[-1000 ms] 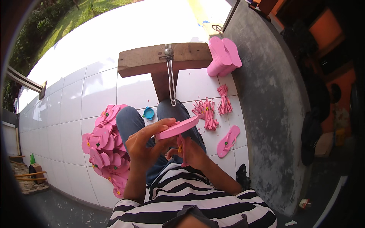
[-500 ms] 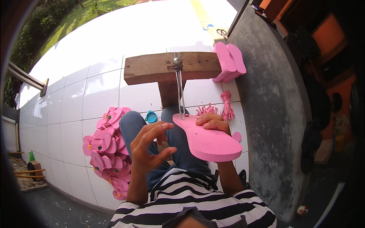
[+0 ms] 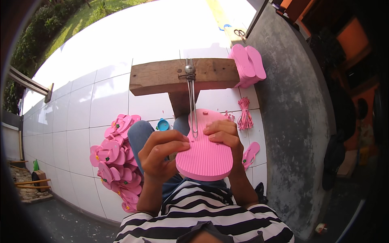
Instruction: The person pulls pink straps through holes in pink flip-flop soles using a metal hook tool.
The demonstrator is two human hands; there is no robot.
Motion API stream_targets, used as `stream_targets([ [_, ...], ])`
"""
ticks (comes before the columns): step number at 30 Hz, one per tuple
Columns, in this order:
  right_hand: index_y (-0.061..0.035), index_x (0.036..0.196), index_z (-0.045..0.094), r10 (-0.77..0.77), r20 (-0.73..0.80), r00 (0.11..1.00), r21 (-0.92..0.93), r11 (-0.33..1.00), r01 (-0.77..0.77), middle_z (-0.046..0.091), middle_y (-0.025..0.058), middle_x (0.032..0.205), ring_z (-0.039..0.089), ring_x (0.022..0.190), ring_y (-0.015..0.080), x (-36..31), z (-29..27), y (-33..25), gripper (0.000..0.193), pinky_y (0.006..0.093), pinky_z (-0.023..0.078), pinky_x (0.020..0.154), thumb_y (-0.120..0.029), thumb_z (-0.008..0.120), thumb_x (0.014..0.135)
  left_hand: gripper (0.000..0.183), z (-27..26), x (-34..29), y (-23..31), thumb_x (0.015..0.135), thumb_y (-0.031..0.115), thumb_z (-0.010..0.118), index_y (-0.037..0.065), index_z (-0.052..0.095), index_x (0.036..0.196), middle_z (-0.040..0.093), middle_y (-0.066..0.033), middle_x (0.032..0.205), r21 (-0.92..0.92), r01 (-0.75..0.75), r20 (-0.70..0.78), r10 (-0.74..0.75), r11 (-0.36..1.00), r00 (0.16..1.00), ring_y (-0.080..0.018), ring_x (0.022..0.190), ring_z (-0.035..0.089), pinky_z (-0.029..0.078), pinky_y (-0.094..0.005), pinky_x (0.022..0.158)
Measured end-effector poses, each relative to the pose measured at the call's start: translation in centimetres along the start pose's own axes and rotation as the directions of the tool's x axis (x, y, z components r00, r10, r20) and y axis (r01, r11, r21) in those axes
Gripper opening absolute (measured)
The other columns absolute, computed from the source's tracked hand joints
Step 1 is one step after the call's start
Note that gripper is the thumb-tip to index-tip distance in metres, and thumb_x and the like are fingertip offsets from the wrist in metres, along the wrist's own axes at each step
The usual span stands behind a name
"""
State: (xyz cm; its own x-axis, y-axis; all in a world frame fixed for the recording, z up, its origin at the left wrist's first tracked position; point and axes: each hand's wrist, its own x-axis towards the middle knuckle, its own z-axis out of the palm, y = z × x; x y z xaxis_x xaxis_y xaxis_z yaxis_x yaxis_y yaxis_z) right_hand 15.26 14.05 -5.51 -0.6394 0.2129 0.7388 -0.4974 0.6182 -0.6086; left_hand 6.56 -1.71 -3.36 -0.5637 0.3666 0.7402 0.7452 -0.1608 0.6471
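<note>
A pink ribbed flip-flop sole [image 3: 204, 158] is held over my lap, its toe-hole end away from me. My left hand [image 3: 162, 154] is closed on its left edge, fingers on top, thumb mostly hidden. Gripping the right edge is my right hand [image 3: 223, 133], its fingers bent over the upper face. A long metal wire hook [image 3: 193, 105] hangs from a wooden T-shaped stand [image 3: 154, 75]. Its lower tip lies at the sole's left side hole; whether it passes through cannot be made out.
Finished pink flip-flops with flowers [image 3: 111, 152] are heaped left of my knees. A blue lid-like dish [image 3: 163, 124] sits between my legs. To the right are a bundle of pink straps [image 3: 244, 113], one strapped flip-flop [image 3: 251, 154], stacked soles [image 3: 248, 65], scissors [image 3: 239, 33] and a low grey wall [image 3: 283, 121].
The sole has swung more upright, and the hook tip has shifted from its toe hole to the left side hole. My left hand has moved in and taken hold of the left edge.
</note>
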Motion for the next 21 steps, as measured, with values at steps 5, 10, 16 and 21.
stream_targets([
  [5, -0.0073, 0.111, 0.052, 0.008, -0.012, 1.0, 0.003, 1.0, -0.008, 0.063, 0.0114, 0.108, 0.06, 0.101, 0.0296, 0.6, -0.4, 0.5, 0.044, 0.0419, 0.045, 0.09, -0.008, 0.077, 0.075, 0.029, 0.5, 0.6, -0.4, 0.071, 0.003, 0.081, 0.001, 0.066, 0.095, 0.067, -0.0142, 0.091, -0.037, -0.018, -0.002, 0.018, 0.999, 1.0, -0.0199, 0.078, 0.067, 0.055, -0.0274, 0.064],
  [10, -0.0012, 0.126, 0.05, 0.159, 0.001, 0.987, -0.179, 0.971, -0.156, 0.05, 0.016, 0.117, 0.054, 0.105, 0.0309, 1.2, -0.4, -1.6, 0.054, 0.0387, 0.046, 0.087, -0.012, 0.077, 0.081, 0.025, 0.9, 1.9, 1.5, 0.077, -0.001, 0.078, -0.002, 0.063, 0.097, 0.062, -0.0122, 0.095, -0.2, 0.293, -0.03, -0.304, 0.935, 0.952, -0.0144, 0.079, 0.066, 0.06, -0.0235, 0.061],
  [16, 0.0014, 0.135, 0.042, 0.245, -0.165, 0.956, -0.411, 0.864, -0.292, 0.037, 0.0171, 0.124, 0.04, 0.114, 0.0276, 3.2, 1.4, 0.8, 0.064, 0.0406, 0.037, 0.097, -0.022, 0.075, 0.086, 0.026, 2.5, 5.1, -0.5, 0.078, -0.002, 0.078, -0.002, 0.057, 0.093, 0.059, -0.0071, 0.092, -0.232, 0.453, -0.122, -0.487, 0.861, 0.865, -0.0098, 0.073, 0.064, 0.062, -0.023, 0.06],
  [21, 0.0006, 0.137, 0.031, 0.152, -0.357, 0.921, -0.371, 0.883, -0.289, 0.037, 0.0158, 0.122, 0.042, 0.108, 0.0266, 4.2, 4.4, 3.9, 0.076, 0.041, 0.036, 0.094, -0.023, 0.078, 0.082, 0.028, 3.2, 6.3, -3.3, 0.081, 0.002, 0.079, 0.003, 0.054, 0.093, 0.059, -0.002, 0.068, -0.021, 0.389, -0.241, -0.382, 0.921, 0.892, -0.0037, 0.065, 0.059, 0.046, -0.0187, 0.048],
])
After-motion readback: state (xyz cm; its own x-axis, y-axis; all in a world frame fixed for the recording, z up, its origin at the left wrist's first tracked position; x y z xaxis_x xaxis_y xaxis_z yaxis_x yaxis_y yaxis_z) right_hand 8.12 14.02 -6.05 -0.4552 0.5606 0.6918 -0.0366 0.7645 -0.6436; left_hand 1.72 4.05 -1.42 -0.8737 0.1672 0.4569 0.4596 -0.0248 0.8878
